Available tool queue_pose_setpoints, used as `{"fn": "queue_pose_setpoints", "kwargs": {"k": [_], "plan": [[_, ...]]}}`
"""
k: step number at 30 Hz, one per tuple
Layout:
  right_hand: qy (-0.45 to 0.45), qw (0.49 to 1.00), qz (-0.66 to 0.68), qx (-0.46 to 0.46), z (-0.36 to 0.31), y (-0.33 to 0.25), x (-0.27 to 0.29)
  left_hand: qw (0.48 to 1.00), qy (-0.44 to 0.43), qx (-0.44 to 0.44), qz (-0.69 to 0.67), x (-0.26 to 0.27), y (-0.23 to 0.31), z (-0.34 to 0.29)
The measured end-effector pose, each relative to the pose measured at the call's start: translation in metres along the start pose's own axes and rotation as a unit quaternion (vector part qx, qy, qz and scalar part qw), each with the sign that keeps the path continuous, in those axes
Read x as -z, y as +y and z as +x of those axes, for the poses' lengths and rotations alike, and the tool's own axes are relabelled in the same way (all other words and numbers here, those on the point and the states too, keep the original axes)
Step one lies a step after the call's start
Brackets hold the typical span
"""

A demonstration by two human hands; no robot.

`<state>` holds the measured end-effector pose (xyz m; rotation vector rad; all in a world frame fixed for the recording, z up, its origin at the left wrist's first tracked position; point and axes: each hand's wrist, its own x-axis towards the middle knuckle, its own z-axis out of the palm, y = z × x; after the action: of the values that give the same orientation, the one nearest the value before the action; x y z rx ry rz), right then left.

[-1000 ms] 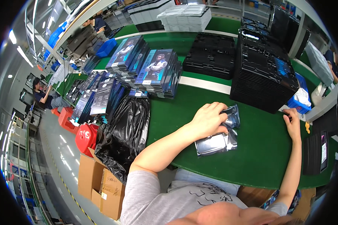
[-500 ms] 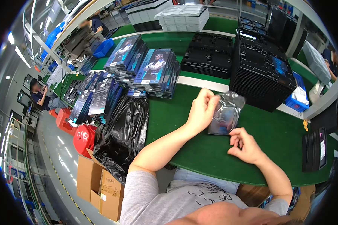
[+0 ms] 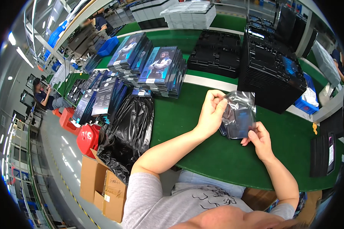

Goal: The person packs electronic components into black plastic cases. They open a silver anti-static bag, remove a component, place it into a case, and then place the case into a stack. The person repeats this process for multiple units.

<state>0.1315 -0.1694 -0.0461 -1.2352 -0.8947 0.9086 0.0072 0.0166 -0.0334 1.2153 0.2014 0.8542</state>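
Observation:
A clear plastic bag [image 3: 237, 100] with a dark, flat rectangular item [image 3: 241, 121] inside is held between my two hands above the green table. My left hand [image 3: 214, 110] pinches its upper left edge between thumb and fingers. Thumb and fingers of my right hand [image 3: 260, 139] are closed on its lower right corner. Light glares off the loose, crinkled upper part. A small dark edge shows at the lower left of the bag; whether it is a separate piece I cannot tell.
Stacked picture boxes [image 3: 156, 70] stand left of my hands, beside a black plastic bag [image 3: 132, 126] hanging over the table's edge. Tall stacks of black trays [image 3: 271, 72] rise beyond my right hand. A dark stack [image 3: 320, 156] is far right. Red stools [image 3: 87, 140] and a cardboard box [image 3: 114, 194] are on the floor.
My right hand has closed on the bag's lower right corner and come up with it. The bag has shifted slightly right and is now spread between both hands.

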Motion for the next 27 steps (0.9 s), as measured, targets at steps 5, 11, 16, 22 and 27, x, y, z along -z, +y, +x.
{"fn": "queue_pose_setpoints", "kwargs": {"k": [5, 11, 16, 22, 27], "plan": [[0.016, 1.0, -0.01, -0.016, -0.001, 0.0, 0.004, 0.991, -0.045, 0.008, 0.122, -0.002, 0.009, -0.006], [0.039, 0.997, -0.043, -0.046, 0.001, -0.003, 0.011, 0.833, -0.091, -0.285, 0.466, -0.01, 0.023, -0.008], [0.009, 0.996, -0.067, -0.061, 0.002, -0.003, 0.005, 0.702, -0.195, -0.307, 0.612, -0.028, 0.029, -0.029], [-0.04, 0.996, -0.08, -0.024, 0.001, 0.001, 0.004, 0.724, -0.292, -0.121, 0.613, -0.024, 0.018, -0.036], [-0.035, 0.994, -0.101, -0.014, -0.002, -0.001, 0.005, 0.755, -0.251, -0.169, 0.582, -0.023, 0.022, -0.032]]}}
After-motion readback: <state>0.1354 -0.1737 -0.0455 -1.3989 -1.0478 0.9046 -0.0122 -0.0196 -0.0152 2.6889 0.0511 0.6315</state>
